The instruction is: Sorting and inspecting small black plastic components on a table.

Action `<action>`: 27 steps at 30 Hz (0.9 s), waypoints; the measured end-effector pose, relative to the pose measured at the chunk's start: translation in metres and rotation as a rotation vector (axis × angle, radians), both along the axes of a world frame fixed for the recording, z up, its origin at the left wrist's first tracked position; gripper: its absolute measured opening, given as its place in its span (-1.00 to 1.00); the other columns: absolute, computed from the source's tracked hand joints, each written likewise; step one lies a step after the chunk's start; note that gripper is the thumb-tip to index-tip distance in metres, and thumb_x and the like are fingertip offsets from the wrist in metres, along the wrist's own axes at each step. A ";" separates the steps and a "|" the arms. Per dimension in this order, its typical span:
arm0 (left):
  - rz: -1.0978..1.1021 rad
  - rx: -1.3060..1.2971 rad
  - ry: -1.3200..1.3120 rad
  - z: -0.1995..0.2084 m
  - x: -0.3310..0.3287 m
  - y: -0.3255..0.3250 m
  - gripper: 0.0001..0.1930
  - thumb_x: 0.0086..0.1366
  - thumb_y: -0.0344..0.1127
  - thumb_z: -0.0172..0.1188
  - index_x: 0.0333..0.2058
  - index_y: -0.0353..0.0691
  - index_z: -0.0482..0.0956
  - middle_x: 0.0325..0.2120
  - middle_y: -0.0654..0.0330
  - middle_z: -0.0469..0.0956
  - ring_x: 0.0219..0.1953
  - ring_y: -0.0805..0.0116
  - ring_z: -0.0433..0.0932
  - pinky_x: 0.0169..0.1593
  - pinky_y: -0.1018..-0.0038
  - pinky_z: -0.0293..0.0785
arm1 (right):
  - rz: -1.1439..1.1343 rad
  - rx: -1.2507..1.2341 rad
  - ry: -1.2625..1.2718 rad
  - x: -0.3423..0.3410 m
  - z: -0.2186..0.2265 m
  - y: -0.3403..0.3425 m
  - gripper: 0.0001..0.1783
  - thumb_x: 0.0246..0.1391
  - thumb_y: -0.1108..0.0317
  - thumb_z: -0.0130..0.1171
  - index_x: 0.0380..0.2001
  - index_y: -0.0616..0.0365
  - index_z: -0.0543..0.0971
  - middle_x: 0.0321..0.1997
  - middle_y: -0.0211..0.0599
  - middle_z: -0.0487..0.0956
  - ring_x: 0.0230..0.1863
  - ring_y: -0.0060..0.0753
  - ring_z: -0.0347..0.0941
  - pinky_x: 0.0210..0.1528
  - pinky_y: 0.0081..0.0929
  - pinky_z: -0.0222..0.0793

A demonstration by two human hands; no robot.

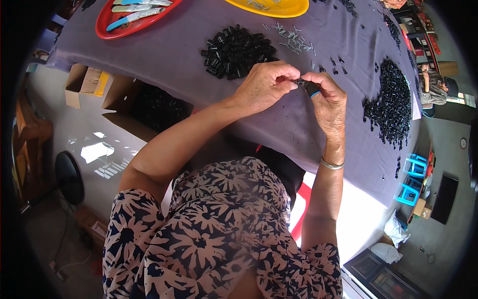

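Over the near part of the purple-grey tablecloth (279, 117), my hands meet, fingertips almost touching. My left hand (266, 87) is closed in a pinch on a small black plastic part (299, 81). From the other side, my right hand (328, 102) pinches the same part between thumb and fingers. A dark wrap with a blue edge (312, 89) shows at the right thumb. Just beyond the left hand lies a heap of black cylindrical parts (236, 52). Small silver pins (295, 39) are scattered to its right, and a few black pieces (334, 62) lie beyond my right hand.
A larger spread of small black parts (391, 102) covers the table's right side. At the far side stand a red tray (107, 31) with blue- and white-handled tools and a yellow tray (271, 11). An open cardboard box (132, 119) of black parts sits below the left edge.
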State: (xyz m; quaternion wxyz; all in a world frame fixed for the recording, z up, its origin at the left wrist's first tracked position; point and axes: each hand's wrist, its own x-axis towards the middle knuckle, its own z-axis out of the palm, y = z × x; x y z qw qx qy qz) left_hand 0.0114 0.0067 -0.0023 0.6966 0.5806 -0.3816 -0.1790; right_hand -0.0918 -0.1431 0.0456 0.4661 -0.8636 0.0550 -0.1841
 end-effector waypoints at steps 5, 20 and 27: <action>-0.032 0.088 0.061 0.005 0.000 0.002 -0.71 0.17 -0.58 0.22 -0.11 -0.35 0.50 -0.40 0.28 0.50 -0.35 0.60 0.47 -0.25 0.62 0.48 | 0.023 0.007 0.009 0.003 0.007 0.003 -0.70 -0.02 0.77 0.01 -0.26 0.28 0.60 -0.32 -0.40 0.55 -0.27 -0.62 0.43 -0.16 -0.68 0.34; 0.057 0.234 -0.576 0.008 -0.007 0.004 -0.50 0.00 -0.45 0.33 -0.01 -0.14 0.50 -0.46 0.22 0.56 -0.36 0.22 0.55 -0.27 0.36 0.48 | 0.093 0.543 0.521 -0.001 0.016 -0.018 -0.78 -0.04 0.46 0.24 -0.28 0.32 0.57 -0.36 -0.33 0.58 -0.46 -0.65 0.46 -0.50 -0.74 0.44; 0.091 0.169 -0.855 0.002 -0.017 0.002 -0.46 -0.02 -0.44 0.33 0.01 -0.05 0.49 -0.46 0.23 0.56 -0.43 0.21 0.48 -0.30 0.30 0.46 | 0.088 0.483 0.696 0.004 0.024 -0.017 -0.84 -0.11 0.55 0.11 -0.37 0.18 0.58 -0.36 -0.44 0.57 -0.42 -0.68 0.42 -0.42 -0.68 0.45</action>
